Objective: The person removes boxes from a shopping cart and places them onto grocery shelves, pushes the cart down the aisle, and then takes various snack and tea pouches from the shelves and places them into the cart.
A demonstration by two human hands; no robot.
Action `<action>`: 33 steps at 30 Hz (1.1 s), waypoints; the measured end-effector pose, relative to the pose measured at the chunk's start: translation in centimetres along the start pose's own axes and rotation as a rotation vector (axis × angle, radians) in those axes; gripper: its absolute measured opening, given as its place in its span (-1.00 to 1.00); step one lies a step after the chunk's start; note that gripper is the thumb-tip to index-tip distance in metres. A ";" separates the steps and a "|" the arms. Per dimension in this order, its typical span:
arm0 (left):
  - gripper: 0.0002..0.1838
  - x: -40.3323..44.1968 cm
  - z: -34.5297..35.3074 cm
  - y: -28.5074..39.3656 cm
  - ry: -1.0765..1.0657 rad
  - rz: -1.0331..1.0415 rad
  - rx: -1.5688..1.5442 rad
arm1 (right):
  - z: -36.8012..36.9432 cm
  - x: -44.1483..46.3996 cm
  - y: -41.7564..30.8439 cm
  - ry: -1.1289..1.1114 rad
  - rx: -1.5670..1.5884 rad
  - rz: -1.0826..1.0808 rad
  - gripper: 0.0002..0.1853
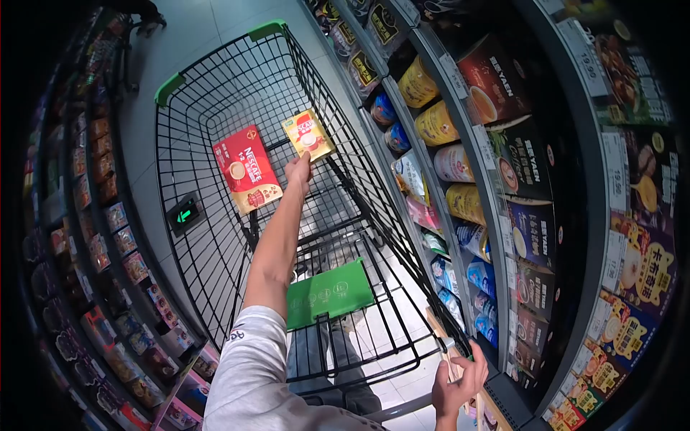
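My left hand reaches into the shopping cart and pinches the near edge of a yellow Nescafé box. This box is inside the basket, toward its right wall. To its left a larger red Nescafé box lies in the basket, apart from my hand. My right hand is at the near right side of the cart, by the lower shelf edge. Its fingers are loosely curled, the thumb apart from them, and I see nothing held between them.
A green panel sits on the cart's near section. Close on the right, a shelf carries yellow cans, blue packs and dark Yaen boxes. Another shelf of small packages runs along the left. Someone's foot shows far ahead.
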State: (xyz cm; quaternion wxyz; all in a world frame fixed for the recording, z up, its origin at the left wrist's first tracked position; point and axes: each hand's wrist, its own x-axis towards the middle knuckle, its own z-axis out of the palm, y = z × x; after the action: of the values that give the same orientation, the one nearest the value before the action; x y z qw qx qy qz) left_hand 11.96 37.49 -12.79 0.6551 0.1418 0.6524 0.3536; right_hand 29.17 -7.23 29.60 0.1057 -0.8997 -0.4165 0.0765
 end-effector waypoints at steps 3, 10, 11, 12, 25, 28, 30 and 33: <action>-0.69 -2.7 -1.7 -0.2 -0.063 0.007 -0.007 | -0.5 -0.1 0.0 0.017 0.052 -0.006 -0.81; -0.65 -15.6 -6.5 0.8 -0.080 0.132 0.115 | -0.6 -1.2 0.9 0.173 0.109 -0.115 -0.83; -0.65 -17.9 -7.3 1.5 -0.103 0.149 0.101 | -0.2 -1.4 1.4 0.196 0.146 -0.124 -0.82; -0.65 -20.3 -7.9 2.3 -0.149 0.227 0.133 | 0.0 -1.5 1.8 0.229 0.162 -0.144 -0.81; -0.57 -66.3 -8.5 5.0 -0.431 1.118 0.353 | -11.2 -9.6 0.6 0.172 1.139 -0.238 -0.02; -0.47 -75.4 -8.0 1.3 -0.362 1.503 0.515 | -16.5 -13.0 0.3 0.111 1.462 -0.325 0.06; -0.41 -79.1 -7.8 -1.1 -0.419 1.782 0.622 | -16.3 -14.0 1.7 0.130 1.714 -0.386 -0.12; -0.37 -81.7 -8.7 -4.3 -0.672 1.782 0.693 | -18.4 -16.4 4.6 0.199 1.973 -0.192 -0.36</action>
State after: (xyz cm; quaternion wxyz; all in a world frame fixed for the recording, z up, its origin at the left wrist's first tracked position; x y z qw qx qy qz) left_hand 13.13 -20.90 45.18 0.2251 0.8513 0.1575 0.4469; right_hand 26.17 -25.01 47.04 0.8465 -0.3740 -0.2267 0.3037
